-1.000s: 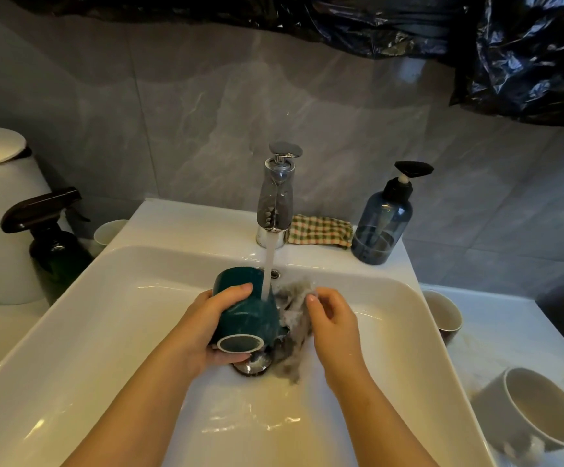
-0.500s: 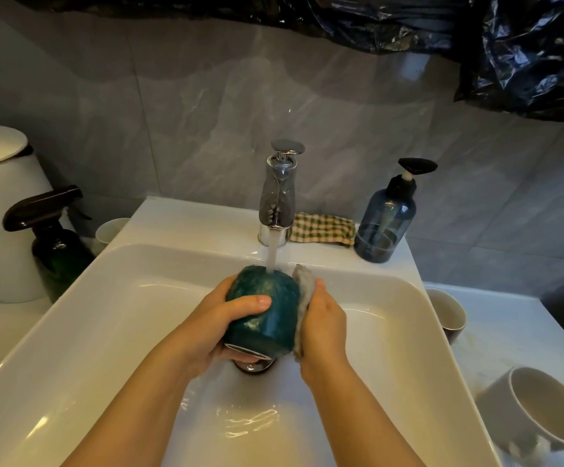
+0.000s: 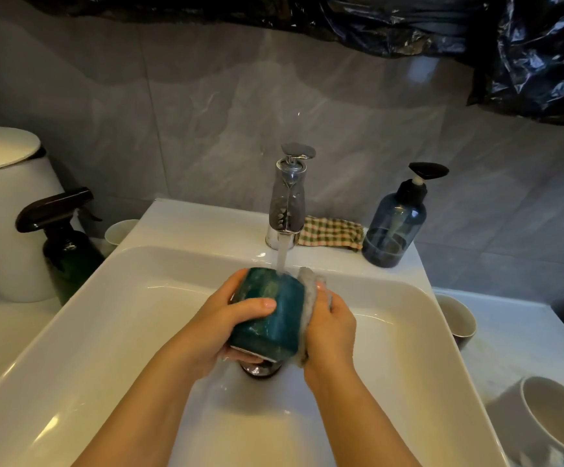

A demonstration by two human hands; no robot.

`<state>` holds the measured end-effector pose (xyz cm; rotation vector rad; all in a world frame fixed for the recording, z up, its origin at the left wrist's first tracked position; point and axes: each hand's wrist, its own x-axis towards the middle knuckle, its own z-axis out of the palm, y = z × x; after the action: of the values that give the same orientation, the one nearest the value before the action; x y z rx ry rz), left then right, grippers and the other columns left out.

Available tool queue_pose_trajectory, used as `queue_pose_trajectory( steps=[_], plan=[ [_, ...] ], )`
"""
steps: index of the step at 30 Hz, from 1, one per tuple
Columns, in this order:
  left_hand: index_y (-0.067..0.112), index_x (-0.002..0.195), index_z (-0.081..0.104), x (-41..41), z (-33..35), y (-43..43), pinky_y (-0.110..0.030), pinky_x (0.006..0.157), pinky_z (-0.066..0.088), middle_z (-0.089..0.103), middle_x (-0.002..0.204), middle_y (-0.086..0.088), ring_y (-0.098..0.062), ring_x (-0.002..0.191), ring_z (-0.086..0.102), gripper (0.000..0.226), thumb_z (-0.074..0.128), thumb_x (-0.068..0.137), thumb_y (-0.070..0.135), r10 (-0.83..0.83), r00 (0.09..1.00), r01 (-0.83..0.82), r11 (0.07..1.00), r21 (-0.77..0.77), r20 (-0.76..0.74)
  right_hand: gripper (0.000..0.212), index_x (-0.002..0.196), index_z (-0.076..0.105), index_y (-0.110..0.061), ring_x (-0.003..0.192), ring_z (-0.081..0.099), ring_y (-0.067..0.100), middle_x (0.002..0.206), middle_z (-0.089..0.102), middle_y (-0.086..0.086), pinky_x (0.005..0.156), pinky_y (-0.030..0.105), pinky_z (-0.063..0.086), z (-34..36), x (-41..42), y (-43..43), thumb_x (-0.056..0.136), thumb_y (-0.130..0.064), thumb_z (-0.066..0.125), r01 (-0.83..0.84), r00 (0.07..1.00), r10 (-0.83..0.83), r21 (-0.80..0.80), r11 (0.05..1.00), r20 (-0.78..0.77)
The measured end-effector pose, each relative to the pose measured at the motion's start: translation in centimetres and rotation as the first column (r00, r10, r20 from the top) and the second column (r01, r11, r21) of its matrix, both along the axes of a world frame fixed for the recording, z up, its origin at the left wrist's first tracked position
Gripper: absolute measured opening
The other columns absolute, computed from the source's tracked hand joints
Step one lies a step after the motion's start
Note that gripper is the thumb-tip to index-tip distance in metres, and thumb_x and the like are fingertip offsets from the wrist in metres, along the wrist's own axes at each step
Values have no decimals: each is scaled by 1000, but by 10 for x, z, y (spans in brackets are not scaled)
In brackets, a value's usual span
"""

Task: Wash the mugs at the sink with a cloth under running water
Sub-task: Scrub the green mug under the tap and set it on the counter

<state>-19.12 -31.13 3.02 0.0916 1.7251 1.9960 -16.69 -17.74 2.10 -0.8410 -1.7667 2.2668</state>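
Over white sink [image 3: 82,318]: left hand [image 3: 221,326] gripping teal mug [image 3: 269,313], right hand [image 3: 329,326] pressing cloth [image 3: 307,293] alongside.

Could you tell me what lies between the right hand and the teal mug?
In the head view, a wet grey cloth is pressed between the right hand and the teal glazed mug.

Grey marbled wall tiles [image 3: 206,106] under crinkled black plastic sheeting [image 3: 540,52], white countertop [image 3: 523,335] at right

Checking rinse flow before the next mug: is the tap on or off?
On. A stream falls from the faucet onto the green mug held over the sink.
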Motion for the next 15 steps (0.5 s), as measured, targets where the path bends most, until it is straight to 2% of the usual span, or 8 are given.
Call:
queue_pose_trajectory(
  steps=[2, 5, 6, 8, 10, 12, 13, 15],
  plan=[
    [43, 101, 59, 0, 1, -1, -36, 65, 58, 68, 102, 4, -21, 90, 69, 50, 74, 56, 29, -34, 996, 30, 999, -40, -83, 27, 94, 62, -22, 86, 64, 22, 94, 67, 7, 81, 46, 56, 4, 2, 2, 98, -41, 42, -26, 999, 28, -34, 999, 41],
    [50, 104, 53, 1, 1, -5, -22, 67, 54, 64, 103, 10, -13, 93, 64, 67, 78, 42, 40, -99, 979, 77, 989, -123, -180, 30, 110, 66, -7, 90, 66, 35, 92, 66, 14, 82, 49, 54, 16, 3, 4, 93, -29, 53, -165, 951, 216, -227, 960, 220],
    [50, 107, 51, 1, 1, -6, -20, 68, 54, 61, 107, 9, -14, 97, 63, 73, 77, 39, 42, -100, 977, 75, 988, -136, -188, 30, 105, 68, -4, 89, 66, 38, 87, 65, 16, 84, 50, 53, 18, 4, 5, 90, -26, 55, -181, 927, 256, -273, 945, 273],
    [50, 108, 50, 1, 0, -5, -21, 67, 55, 59, 111, 8, -17, 98, 61, 76, 76, 37, 44, -80, 982, 58, 991, -124, -173, 23, 89, 66, -3, 82, 64, 37, 84, 66, 16, 76, 48, 55, 18, 6, 7, 91, -22, 53, -192, 915, 276, -284, 939, 295],
    [47, 108, 51, 1, 0, -2, -26, 62, 56, 60, 110, 4, -21, 94, 63, 75, 77, 38, 39, -45, 992, 35, 995, -88, -117, 17, 92, 61, -15, 86, 63, 31, 92, 65, 13, 74, 48, 57, 10, 4, 9, 96, -19, 45, -159, 964, 184, -142, 977, 191],
    [40, 111, 53, 2, 0, 2, -34, 59, 56, 62, 111, -3, -28, 91, 66, 71, 78, 46, 28, 3, 999, -4, 1000, -23, -31, 15, 98, 57, -26, 90, 62, 21, 99, 62, 5, 76, 40, 58, 6, 5, 7, 98, -20, 43, -77, 997, 77, 13, 997, 10],
    [36, 113, 53, 3, 0, 3, -38, 59, 56, 63, 111, -6, -31, 91, 66, 71, 79, 48, 24, 38, 999, -39, 999, 29, 28, 15, 103, 57, -26, 91, 61, 16, 101, 61, 2, 73, 32, 58, 4, 6, 4, 98, -19, 45, -57, 995, 60, 32, 998, -77],
    [31, 118, 53, 4, -2, 5, -44, 62, 55, 63, 112, -11, -35, 94, 64, 71, 73, 50, 30, 123, 982, -142, 981, 133, 143, 20, 110, 59, -25, 92, 63, 13, 101, 61, -5, 67, 26, 59, 2, 7, -3, 96, -15, 49, -85, 985, 86, 12, 996, -151]
  ],
)
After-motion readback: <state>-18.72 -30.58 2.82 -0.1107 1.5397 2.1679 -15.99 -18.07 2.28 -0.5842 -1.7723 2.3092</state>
